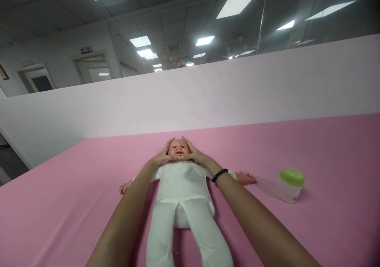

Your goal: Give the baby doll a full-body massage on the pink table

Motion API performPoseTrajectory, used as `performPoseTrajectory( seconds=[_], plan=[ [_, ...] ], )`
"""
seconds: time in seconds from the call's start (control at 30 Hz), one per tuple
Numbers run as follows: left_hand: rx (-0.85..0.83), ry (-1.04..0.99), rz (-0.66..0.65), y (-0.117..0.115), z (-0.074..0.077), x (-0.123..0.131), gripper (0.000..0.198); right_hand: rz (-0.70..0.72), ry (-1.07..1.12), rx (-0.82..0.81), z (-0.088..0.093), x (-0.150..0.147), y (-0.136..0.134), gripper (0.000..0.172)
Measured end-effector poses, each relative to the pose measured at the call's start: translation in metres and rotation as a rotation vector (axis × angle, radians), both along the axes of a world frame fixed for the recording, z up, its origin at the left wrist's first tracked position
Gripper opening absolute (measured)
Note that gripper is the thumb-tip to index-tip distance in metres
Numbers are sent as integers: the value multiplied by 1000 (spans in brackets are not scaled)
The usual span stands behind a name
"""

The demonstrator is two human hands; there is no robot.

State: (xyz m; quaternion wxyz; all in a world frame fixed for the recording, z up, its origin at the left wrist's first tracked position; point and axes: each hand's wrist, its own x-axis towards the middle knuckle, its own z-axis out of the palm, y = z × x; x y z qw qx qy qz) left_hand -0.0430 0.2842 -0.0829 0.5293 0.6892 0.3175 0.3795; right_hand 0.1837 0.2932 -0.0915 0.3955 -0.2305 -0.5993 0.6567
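Observation:
A baby doll (183, 182) in white cloth clothing lies on its back on a pink surface, its legs toward me and its arms spread. My left hand (162, 157) cups the left side of the doll's head, the thumb along the chin. On the other side, my right hand (196, 154) cups the head in the same way, with a black coiled band (220, 175) round the wrist. The two thumbs come close together under the doll's mouth. Whatever lies behind the head is hidden.
To the right stands a translucent container (290, 189) with a green lid. The pink surface (74, 203) runs back to a low white wall (190, 100). Beyond it are glass, doors and ceiling lights.

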Motion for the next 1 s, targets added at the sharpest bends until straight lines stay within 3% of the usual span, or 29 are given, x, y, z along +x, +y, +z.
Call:
performPoseTrajectory(
  seconds=[0.17,0.3,0.5,0.73,1.0],
  plan=[
    [59,71,38,-3,2,1,116,-22,-28,40,-1,2,0,126],
    [15,43,-21,-5,4,0,113,-11,-18,44,-1,4,-2,119],
    [66,118,60,-2,1,-2,112,-30,-31,53,0,2,-3,127],
    [63,119,32,-2,0,-2,109,-19,-39,71,2,5,-8,116],
    [68,149,55,-1,1,-4,121,-123,-94,114,3,-1,-10,111]
  ],
)
